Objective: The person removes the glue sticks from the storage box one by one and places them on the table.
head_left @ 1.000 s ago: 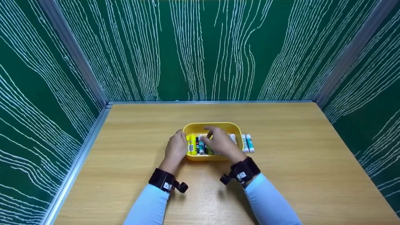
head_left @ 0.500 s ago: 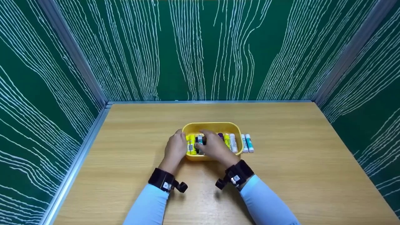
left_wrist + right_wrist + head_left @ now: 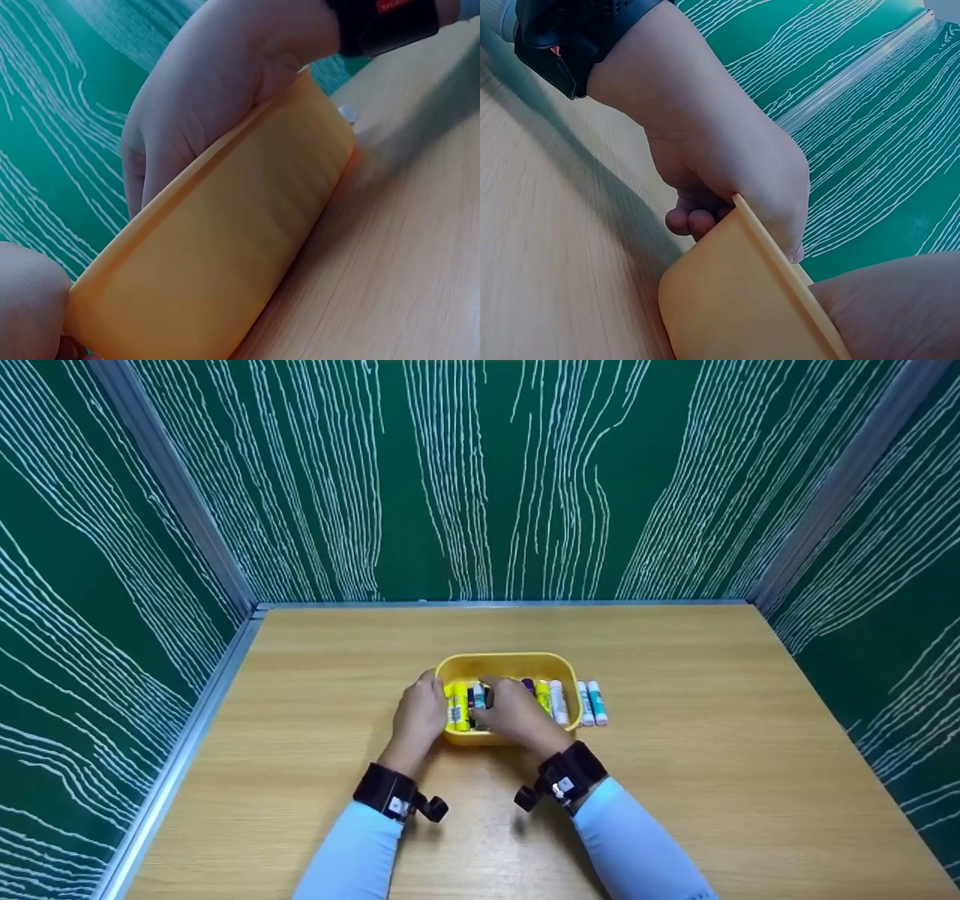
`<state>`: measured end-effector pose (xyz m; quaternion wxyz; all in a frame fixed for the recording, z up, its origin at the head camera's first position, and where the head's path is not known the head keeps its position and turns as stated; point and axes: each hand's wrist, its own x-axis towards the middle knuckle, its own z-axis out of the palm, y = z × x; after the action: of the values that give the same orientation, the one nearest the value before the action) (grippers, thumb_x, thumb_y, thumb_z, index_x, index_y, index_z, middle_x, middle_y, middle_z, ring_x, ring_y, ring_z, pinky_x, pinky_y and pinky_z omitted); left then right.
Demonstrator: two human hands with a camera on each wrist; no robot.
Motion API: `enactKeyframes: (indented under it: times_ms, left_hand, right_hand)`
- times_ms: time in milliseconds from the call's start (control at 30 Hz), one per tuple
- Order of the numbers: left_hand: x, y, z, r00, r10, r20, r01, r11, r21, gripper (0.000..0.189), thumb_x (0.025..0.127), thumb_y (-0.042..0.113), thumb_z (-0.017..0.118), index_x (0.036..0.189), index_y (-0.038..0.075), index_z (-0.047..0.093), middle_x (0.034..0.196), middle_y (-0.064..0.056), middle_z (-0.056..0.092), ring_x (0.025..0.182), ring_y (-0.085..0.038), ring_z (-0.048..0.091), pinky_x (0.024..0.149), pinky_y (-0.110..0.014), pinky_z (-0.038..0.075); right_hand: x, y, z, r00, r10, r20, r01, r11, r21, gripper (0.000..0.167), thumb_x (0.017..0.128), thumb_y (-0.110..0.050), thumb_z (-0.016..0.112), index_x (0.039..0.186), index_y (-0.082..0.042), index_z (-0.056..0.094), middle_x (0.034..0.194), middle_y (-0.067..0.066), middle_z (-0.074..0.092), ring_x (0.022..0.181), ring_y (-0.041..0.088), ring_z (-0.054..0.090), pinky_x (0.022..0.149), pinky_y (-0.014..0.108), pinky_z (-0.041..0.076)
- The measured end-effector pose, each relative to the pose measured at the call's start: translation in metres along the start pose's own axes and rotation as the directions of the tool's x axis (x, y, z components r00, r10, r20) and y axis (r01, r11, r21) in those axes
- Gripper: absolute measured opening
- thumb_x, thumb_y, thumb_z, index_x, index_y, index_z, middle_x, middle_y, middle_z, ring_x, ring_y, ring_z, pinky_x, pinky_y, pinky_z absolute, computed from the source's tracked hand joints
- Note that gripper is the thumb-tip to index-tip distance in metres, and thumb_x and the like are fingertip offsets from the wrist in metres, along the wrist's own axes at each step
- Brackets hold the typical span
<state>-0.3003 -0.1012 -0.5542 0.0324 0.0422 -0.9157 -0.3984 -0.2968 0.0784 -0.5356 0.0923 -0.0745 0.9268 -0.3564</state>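
Observation:
A yellow plastic tray (image 3: 517, 661) stands on the table with several glue sticks lying side by side in it. My left hand (image 3: 418, 711) grips its left end, fingers curled over the rim, as the right wrist view also shows. Inside the tray my right hand (image 3: 521, 716) is lowered, thumb and forefinger pinching a white and teal glue stick (image 3: 478, 695). Its fingertips are hidden behind the tray wall (image 3: 217, 240) in the left wrist view. Yellow glue sticks (image 3: 460, 706) lie at the left end; another yellow one (image 3: 543, 697) and a white one (image 3: 559, 703) lie right of my hand.
Two white and teal glue sticks (image 3: 597, 703) lie on the wooden table (image 3: 712, 780) against the tray's right side. Green panels (image 3: 517, 480) with white wavy lines enclose the back and sides.
My right hand has moved left and down into the tray, its fingers closing around the glue stick. Glue sticks at the right end have come into sight. The left hand stays on the tray.

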Motion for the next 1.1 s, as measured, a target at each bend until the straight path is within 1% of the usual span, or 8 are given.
enactKeyframes:
  times_ms: [100,167,300,400,533,600,867,1100]
  left_hand:
    - [0.0,0.0,0.0,1.0,0.002,0.002,-0.002,1.0,-0.012,0.048,0.124,0.025,0.044,0.158,-0.004,0.06,0.151,-0.029,0.07,0.14,-0.045,0.071,0.118,-0.06,0.058]
    - [0.0,-0.001,0.0,1.0,0.005,0.001,-0.005,1.0,-0.02,0.048,0.124,0.025,0.044,0.158,-0.004,0.06,0.151,-0.03,0.07,0.14,-0.045,0.071,0.118,-0.06,0.058]
    - [-0.001,-0.003,0.0,1.0,0.024,-0.01,-0.024,1.0,-0.009,0.045,0.123,0.024,0.043,0.153,-0.003,0.063,0.146,-0.03,0.073,0.136,-0.046,0.073,0.114,-0.061,0.06]
    - [-0.001,-0.003,-0.001,1.0,0.026,-0.012,-0.026,1.0,-0.007,0.043,0.123,0.024,0.043,0.151,-0.001,0.065,0.143,-0.029,0.075,0.133,-0.045,0.074,0.111,-0.061,0.061]
    - [0.0,-0.003,0.0,1.0,0.011,-0.008,-0.012,1.0,-0.016,0.044,0.123,0.025,0.044,0.153,0.0,0.064,0.145,-0.028,0.075,0.134,-0.044,0.074,0.112,-0.061,0.061]
    - [0.0,-0.002,0.0,1.0,0.008,-0.007,-0.008,1.0,-0.015,0.045,0.123,0.026,0.044,0.153,0.0,0.064,0.145,-0.027,0.074,0.134,-0.044,0.074,0.113,-0.06,0.061]
    - [0.001,-0.001,0.0,1.0,0.018,-0.012,-0.018,1.0,0.002,0.045,0.123,0.026,0.044,0.153,-0.001,0.064,0.145,-0.028,0.075,0.133,-0.045,0.074,0.111,-0.061,0.061]
    - [0.0,-0.002,0.001,1.0,0.012,-0.012,-0.012,1.0,0.002,0.046,0.124,0.027,0.043,0.153,-0.002,0.064,0.144,-0.028,0.075,0.132,-0.046,0.075,0.111,-0.061,0.061]
  right_hand:
    - [0.0,-0.001,0.0,1.0,0.002,-0.003,-0.002,1.0,-0.008,0.069,0.103,-0.025,0.085,0.163,-0.004,0.059,0.155,0.02,0.07,0.132,0.028,0.071,0.122,0.049,0.057]
    - [0.0,-0.001,0.0,1.0,0.003,-0.004,-0.003,1.0,-0.017,0.067,0.101,-0.024,0.086,0.161,-0.004,0.061,0.151,0.02,0.072,0.129,0.029,0.071,0.12,0.049,0.058]
    - [0.0,-0.001,0.0,0.999,-0.038,-0.02,0.037,0.998,-0.051,0.059,0.096,-0.021,0.088,0.148,-0.001,0.069,0.134,0.019,0.078,0.115,0.028,0.073,0.11,0.046,0.062]
    - [0.0,-0.001,-0.001,0.999,-0.032,-0.02,0.032,0.999,-0.038,0.056,0.094,-0.021,0.09,0.144,-0.003,0.069,0.126,0.016,0.079,0.108,0.027,0.072,0.105,0.045,0.063]
    - [-0.002,-0.003,-0.002,1.0,0.022,0.001,-0.022,1.0,0.019,0.058,0.096,-0.022,0.09,0.147,-0.009,0.066,0.131,0.014,0.077,0.11,0.026,0.071,0.107,0.044,0.064]
    - [-0.002,-0.004,-0.003,1.0,0.03,0.006,-0.031,0.999,0.036,0.059,0.096,-0.02,0.09,0.148,-0.011,0.065,0.132,0.013,0.077,0.111,0.026,0.071,0.108,0.044,0.064]
    - [-0.003,-0.004,-0.008,0.999,0.042,0.028,-0.044,0.994,0.104,0.059,0.096,-0.014,0.089,0.149,-0.016,0.064,0.127,0.01,0.075,0.111,0.026,0.07,0.104,0.044,0.065]
    - [-0.005,-0.002,-0.013,0.999,0.023,0.04,-0.028,0.992,0.121,0.056,0.097,-0.011,0.088,0.147,-0.02,0.066,0.119,0.007,0.074,0.108,0.028,0.07,0.098,0.04,0.066]
